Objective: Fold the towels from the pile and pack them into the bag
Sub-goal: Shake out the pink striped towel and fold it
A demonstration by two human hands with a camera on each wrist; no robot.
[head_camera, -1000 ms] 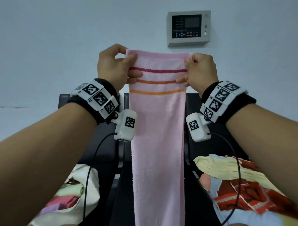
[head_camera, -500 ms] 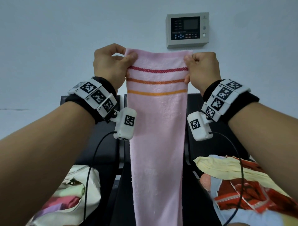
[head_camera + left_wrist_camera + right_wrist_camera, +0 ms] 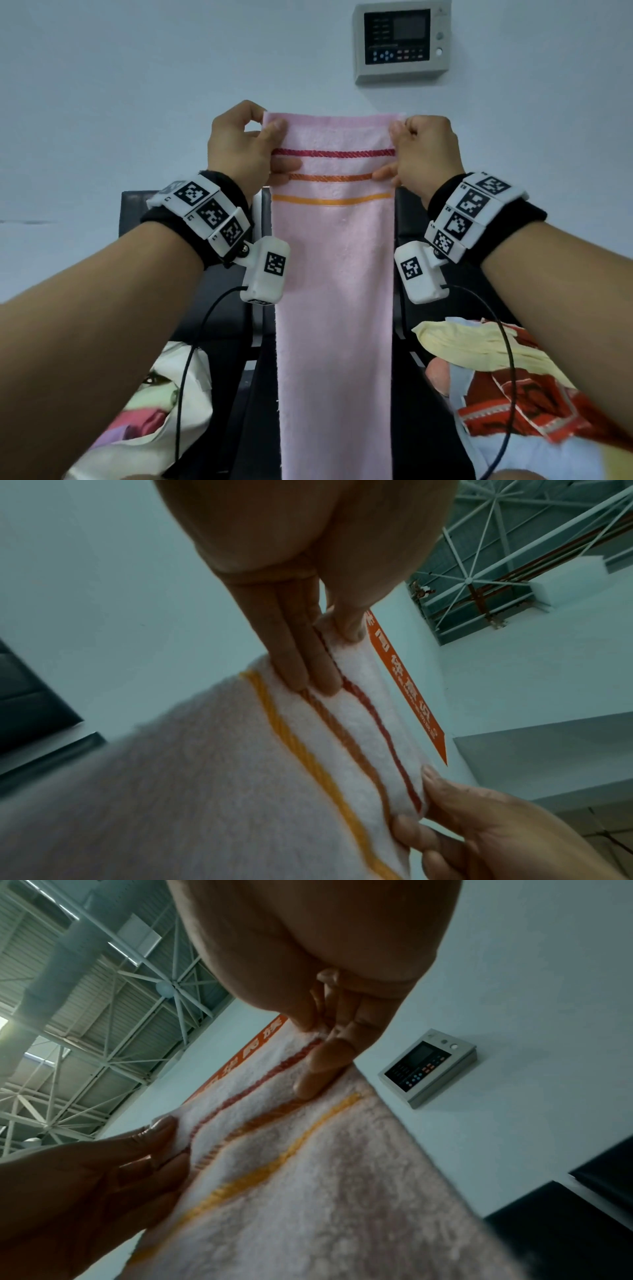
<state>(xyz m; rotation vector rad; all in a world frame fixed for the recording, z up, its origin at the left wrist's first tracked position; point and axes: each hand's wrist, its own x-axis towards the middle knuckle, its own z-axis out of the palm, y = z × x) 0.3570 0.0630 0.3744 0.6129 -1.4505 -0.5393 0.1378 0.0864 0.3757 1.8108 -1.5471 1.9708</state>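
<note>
I have the towel (image 3: 334, 274) up in front of me, hanging lengthwise: its long axis runs straight down from my hands to below the bottom of the head view, so I can't see its lower end. It is pink, with three stripes across it near the top edge. My left hand (image 3: 239, 147) pinches the top left corner, thumb in front, fingers (image 3: 301, 666) flat against the cloth by the stripes. My right hand (image 3: 426, 150) is clamped on the top right corner the same way, fingers (image 3: 325, 1066) pressed to the stripes. Both hands sit level, equally near the cloth, with the top edge taut between them.

I judge the fold is only starting. The free length hangs below my fingers, so the next fold, as I see it, has to bring top and bottom together along that vertical axis.

The bag (image 3: 164, 407) lies near left, open, with coloured cloth inside. The pile (image 3: 513, 383) lies near right. A dark chair (image 3: 222, 325) stands behind the towel, and a wall panel (image 3: 402, 41) is mounted far above it.
</note>
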